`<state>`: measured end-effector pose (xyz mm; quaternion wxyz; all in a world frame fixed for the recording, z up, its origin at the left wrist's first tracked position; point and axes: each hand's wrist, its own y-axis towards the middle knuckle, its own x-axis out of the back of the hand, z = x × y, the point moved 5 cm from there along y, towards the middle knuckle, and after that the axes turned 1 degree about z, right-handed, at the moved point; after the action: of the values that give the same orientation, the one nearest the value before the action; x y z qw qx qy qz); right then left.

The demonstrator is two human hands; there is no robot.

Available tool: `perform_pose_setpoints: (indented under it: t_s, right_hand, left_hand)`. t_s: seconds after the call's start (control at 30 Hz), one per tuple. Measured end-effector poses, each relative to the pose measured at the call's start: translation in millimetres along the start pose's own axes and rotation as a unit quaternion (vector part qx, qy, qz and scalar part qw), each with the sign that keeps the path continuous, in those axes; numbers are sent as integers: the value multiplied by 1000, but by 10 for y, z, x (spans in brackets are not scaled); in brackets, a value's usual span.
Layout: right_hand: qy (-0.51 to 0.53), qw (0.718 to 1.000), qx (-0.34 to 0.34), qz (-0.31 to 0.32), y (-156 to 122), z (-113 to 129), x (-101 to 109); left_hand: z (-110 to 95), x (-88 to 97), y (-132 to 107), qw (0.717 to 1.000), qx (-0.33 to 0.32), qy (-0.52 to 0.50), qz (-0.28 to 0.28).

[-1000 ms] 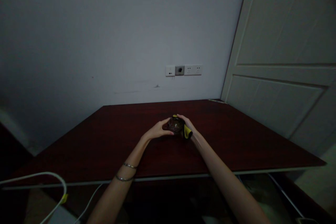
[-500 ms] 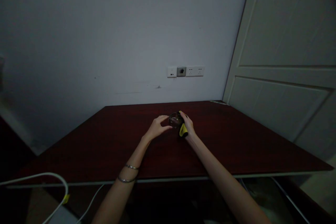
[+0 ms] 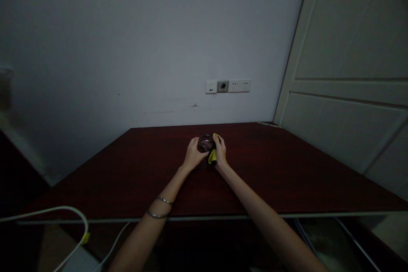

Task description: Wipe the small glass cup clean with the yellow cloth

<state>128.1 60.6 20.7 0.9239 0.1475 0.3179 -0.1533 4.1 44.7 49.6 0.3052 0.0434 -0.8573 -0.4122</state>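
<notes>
A small round clear glass dish (image 3: 204,143) is between my hands over the dark red table. My left hand (image 3: 193,155) is closed round its left side, thumb at the near edge and fingers at the far edge. My right hand (image 3: 220,149) grips a yellow and black cloth (image 3: 212,157) and holds it against the dish's right side. Part of the cloth hangs below the right palm. I cannot tell whether the dish rests on the tabletop or is slightly raised.
The dark red table (image 3: 153,170) reaches back to a pale wall with a socket panel (image 3: 228,86). On the right stands a white panelled door (image 3: 344,123). A white cable (image 3: 68,209) loops over the table's front left edge.
The right hand and cloth have shifted left. My left hand now wraps closer round the dish, where before its fingers were more spread. The view has shifted slightly.
</notes>
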Motion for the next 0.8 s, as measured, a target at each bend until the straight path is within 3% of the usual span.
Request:
perform_pose_setpoints:
  t_s: [0.23,0.43,0.53,0.67,0.8]
  right_hand:
    - [-11,998,-39,51,98,7,101]
    - [-12,961,-223,165,96,46,63]
    - [-8,944,-268,191,62,88,53]
    - [-18,965,-192,178,121,142,58]
    - [-11,983,-99,151,172,177,61]
  left_hand:
    - [43,-25,2,994,-7,-50,94]
    - [-44,-28,-31,979,-19,-100,175]
    - [-25,-56,-42,979,-10,-70,190]
    - [43,-49,-35,988,-1,-19,154]
    - [74,46,-3,998,-13,5,62]
